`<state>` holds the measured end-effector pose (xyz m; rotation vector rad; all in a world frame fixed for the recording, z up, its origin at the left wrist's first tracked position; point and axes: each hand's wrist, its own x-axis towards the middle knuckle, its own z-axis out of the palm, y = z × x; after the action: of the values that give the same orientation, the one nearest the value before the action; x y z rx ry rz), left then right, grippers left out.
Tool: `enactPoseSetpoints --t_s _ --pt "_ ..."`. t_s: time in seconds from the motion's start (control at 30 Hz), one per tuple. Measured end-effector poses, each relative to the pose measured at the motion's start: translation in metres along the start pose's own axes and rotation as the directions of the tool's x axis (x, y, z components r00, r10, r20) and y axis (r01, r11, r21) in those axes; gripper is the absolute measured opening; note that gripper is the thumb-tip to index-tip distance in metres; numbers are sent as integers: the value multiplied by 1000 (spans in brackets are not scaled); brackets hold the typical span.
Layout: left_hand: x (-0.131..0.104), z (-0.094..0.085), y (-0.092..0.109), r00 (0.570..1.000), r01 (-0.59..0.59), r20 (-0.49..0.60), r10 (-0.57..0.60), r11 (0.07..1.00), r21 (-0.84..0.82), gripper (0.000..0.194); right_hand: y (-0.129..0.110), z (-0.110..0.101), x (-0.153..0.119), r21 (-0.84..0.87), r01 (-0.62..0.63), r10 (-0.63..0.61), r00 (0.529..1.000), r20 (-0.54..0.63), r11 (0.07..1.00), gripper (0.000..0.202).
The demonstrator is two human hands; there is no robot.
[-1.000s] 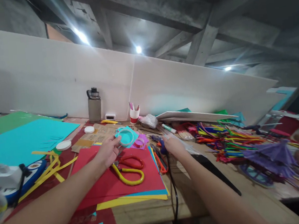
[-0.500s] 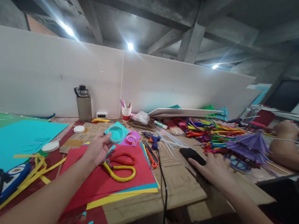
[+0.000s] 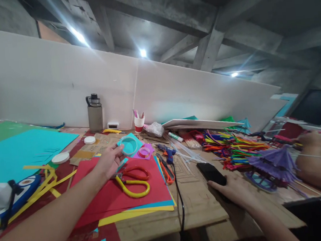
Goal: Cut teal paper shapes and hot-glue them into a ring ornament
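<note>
A pale, see-through round ring (image 3: 136,146) is pinched at its left rim by my left hand (image 3: 111,160), above the teal paper (image 3: 129,145). Below that hand, scissors (image 3: 140,194) with one red and one yellow handle lie on a stack of red paper (image 3: 100,206). My right hand (image 3: 238,190) grips the near end of a black phone (image 3: 211,171) on the cardboard, thumb across it; its other fingers are partly hidden. Between the hands are a blue glue gun (image 3: 169,155) and an orange-handled cutting tool (image 3: 169,177).
A pink tape roll (image 3: 144,152) sits on purple paper. Colourful pipe cleaners (image 3: 234,147) and a purple model roof (image 3: 275,164) lie right, near another person's arms (image 3: 313,155). A bottle (image 3: 95,115) and pen cup (image 3: 139,123) stand behind. A black cord (image 3: 181,202) crosses the cardboard.
The whole view has shifted slightly, so things appear further right and a little lower. My left hand still holds the ring; my right hand has drawn a little closer around the phone's near end.
</note>
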<state>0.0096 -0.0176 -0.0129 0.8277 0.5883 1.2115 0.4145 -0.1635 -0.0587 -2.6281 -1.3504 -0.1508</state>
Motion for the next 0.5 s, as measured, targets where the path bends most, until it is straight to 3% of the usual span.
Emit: enactPoseSetpoints --t_s 0.1,0.27,0.5 --pt "0 1 3 999 -25 -28 25 1000 -3 11 -2 1 1 -47 -15 17 999 39 999 78" --pt "0 1 6 997 -32 -74 34 999 28 10 -9 0 -5 -75 -57 55 998 -17 996 78" --pt "6 -6 2 999 -33 -38 33 999 16 15 -17 -10 -14 -3 -140 140 990 7 990 79"
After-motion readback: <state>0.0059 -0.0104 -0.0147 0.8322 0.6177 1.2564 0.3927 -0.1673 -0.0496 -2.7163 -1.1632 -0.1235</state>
